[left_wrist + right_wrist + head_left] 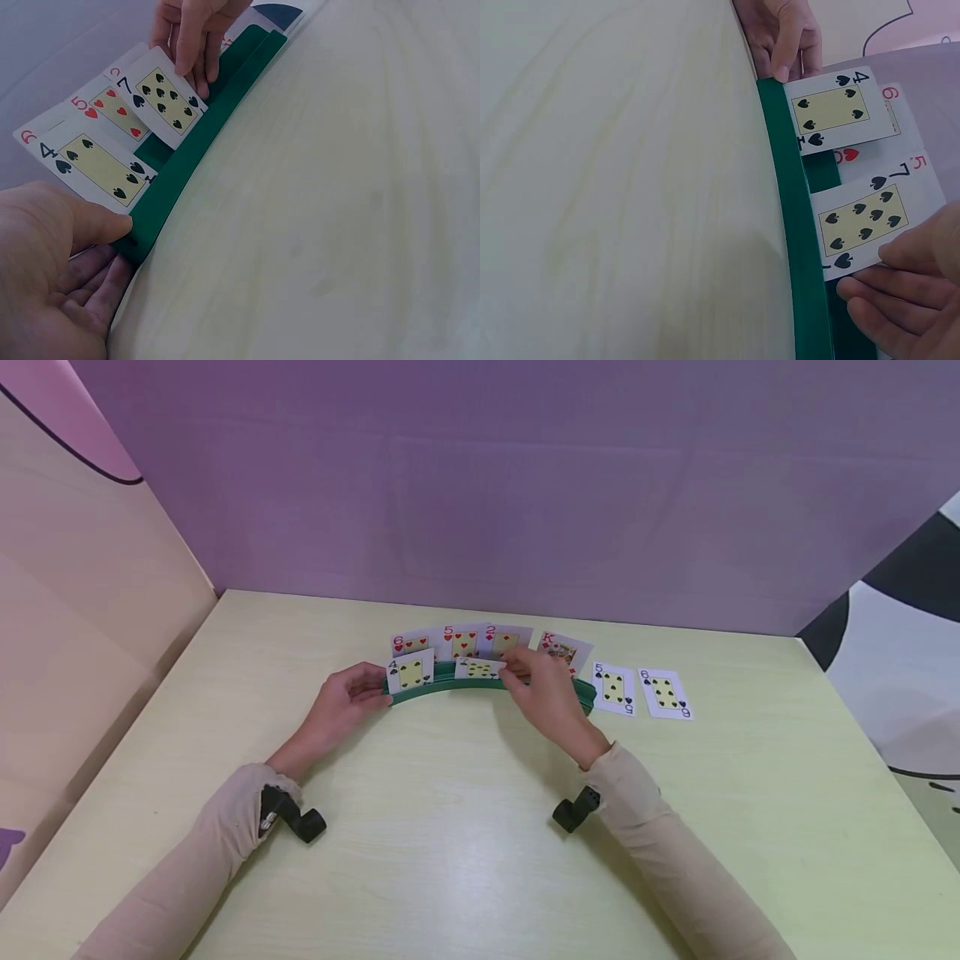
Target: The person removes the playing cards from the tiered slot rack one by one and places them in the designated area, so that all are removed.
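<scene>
A curved green card holder (420, 692) stands on the table, its left end gripped by my left hand (341, 706) between thumb and fingers. In its front slot, at that end, the four of spades (410, 673) stands upright. My right hand (551, 697) pinches the right edge of the seven of spades (864, 225), whose lower edge meets the front slot near the middle. Behind stand the six of hearts (411, 642), five of hearts (463, 642), a red two (510, 639) and the king of diamonds (570, 650). My right hand partly covers the king.
The five of spades (613, 689) and the six of spades (665, 693) lie face up on the table (450, 860), right of the holder. A purple panel (487, 485) rises behind the table's far edge.
</scene>
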Action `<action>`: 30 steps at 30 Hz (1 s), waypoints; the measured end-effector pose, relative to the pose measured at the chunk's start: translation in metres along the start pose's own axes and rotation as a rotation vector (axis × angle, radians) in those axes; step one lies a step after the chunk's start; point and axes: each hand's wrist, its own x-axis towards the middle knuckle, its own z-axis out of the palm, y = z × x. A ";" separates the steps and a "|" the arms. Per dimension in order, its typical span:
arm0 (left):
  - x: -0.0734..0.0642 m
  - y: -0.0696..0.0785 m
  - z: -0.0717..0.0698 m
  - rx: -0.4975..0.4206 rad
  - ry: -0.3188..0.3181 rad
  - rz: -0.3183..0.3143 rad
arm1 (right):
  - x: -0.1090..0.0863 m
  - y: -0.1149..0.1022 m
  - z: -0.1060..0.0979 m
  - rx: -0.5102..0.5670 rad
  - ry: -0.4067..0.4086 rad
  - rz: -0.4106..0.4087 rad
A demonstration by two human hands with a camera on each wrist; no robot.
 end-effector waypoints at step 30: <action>0.001 -0.001 0.000 -0.008 0.000 0.001 | -0.002 -0.025 -0.021 0.036 0.100 -0.132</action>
